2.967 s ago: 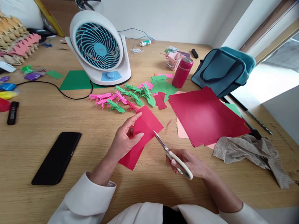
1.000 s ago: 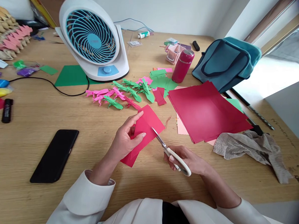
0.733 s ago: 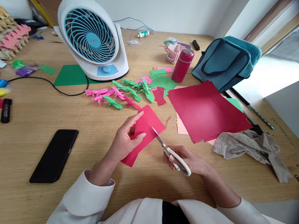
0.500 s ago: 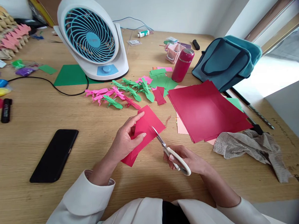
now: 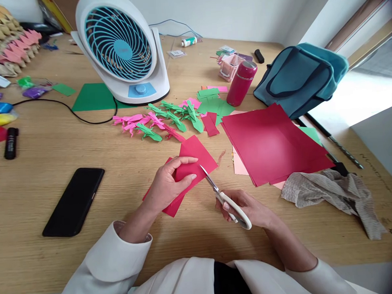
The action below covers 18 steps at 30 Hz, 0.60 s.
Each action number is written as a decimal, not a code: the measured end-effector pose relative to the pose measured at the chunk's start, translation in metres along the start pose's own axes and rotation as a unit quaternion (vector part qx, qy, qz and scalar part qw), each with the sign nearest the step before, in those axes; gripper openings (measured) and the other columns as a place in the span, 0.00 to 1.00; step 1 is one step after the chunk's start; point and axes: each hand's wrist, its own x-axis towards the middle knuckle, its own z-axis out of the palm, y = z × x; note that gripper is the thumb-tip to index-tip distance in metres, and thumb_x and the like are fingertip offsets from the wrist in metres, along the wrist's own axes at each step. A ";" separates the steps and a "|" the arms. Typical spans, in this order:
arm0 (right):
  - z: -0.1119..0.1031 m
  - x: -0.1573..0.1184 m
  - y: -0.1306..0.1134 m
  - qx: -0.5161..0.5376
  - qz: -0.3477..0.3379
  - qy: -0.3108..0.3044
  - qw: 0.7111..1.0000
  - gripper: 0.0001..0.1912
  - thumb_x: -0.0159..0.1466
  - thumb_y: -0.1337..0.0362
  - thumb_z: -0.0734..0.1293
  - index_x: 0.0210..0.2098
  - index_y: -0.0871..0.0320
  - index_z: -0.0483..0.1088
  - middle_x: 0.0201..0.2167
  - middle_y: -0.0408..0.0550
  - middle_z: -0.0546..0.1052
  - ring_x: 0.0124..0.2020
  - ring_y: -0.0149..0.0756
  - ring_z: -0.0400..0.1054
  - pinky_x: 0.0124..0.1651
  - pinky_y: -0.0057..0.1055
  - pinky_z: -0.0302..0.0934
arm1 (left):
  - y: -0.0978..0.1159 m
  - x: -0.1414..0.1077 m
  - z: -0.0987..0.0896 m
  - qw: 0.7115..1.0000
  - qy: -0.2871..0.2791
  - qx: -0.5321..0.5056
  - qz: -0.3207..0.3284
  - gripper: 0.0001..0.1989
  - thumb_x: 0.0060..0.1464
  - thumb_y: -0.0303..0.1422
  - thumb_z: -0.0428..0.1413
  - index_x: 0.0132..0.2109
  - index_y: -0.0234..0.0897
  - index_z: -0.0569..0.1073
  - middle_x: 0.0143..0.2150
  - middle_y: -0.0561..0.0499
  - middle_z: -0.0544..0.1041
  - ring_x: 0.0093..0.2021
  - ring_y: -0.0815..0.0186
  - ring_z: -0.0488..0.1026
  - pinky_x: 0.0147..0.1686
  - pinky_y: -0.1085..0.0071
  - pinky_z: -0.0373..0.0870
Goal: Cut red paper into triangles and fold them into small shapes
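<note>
My left hand point(image 5: 168, 183) grips red paper point(image 5: 201, 157) between thumb and fingers; more red pieces lie under and beside the palm. In my right hand point(image 5: 239, 205) are white-handled scissors point(image 5: 239, 212), their blades pointing up and left over the right part of the red paper. Beyond the paper lie folded green figures point(image 5: 148, 132) and pink figures point(image 5: 128, 119), with a red one point(image 5: 174, 132) close to the paper's upper corner. To the right rests a stack of large red sheets point(image 5: 274, 148).
A white fan point(image 5: 123, 50) stands at the back left, a black phone point(image 5: 74, 202) at the left. A red bottle point(image 5: 241, 83), a teal bag point(image 5: 300, 79) and a crumpled cloth point(image 5: 334, 193) are on the right. Green scraps point(image 5: 210, 105) lie behind the figures.
My left hand has shifted slightly right and down on the paper, its fingers now nearer the blades. More red paper shows to the left of the hand. The scissors have barely moved.
</note>
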 end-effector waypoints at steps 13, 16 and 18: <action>0.001 0.000 -0.001 -0.016 0.014 0.007 1.000 0.27 0.61 0.38 0.66 0.32 0.58 0.64 0.25 0.43 0.69 0.25 0.31 0.63 0.28 0.28 0.59 | 0.005 0.000 -0.003 1.000 0.004 0.017 0.004 0.21 0.54 0.31 0.60 0.56 0.40 0.74 0.55 0.47 0.76 0.55 0.58 0.73 0.56 0.62 0.67; 0.001 0.000 -0.002 -0.019 0.013 0.011 1.000 0.26 0.61 0.39 0.66 0.32 0.58 0.65 0.25 0.43 0.69 0.26 0.31 0.63 0.28 0.28 0.59 | 0.005 0.000 -0.002 1.000 0.006 0.014 0.002 0.21 0.54 0.30 0.59 0.56 0.40 0.74 0.55 0.47 0.76 0.54 0.58 0.73 0.55 0.63 0.68; 0.002 0.000 -0.003 -0.019 0.014 0.012 1.000 0.26 0.61 0.39 0.66 0.32 0.58 0.65 0.25 0.43 0.69 0.26 0.30 0.63 0.28 0.28 0.59 | 0.005 0.000 -0.002 1.000 0.006 0.014 0.004 0.21 0.54 0.30 0.59 0.56 0.40 0.74 0.55 0.48 0.76 0.54 0.59 0.73 0.55 0.64 0.68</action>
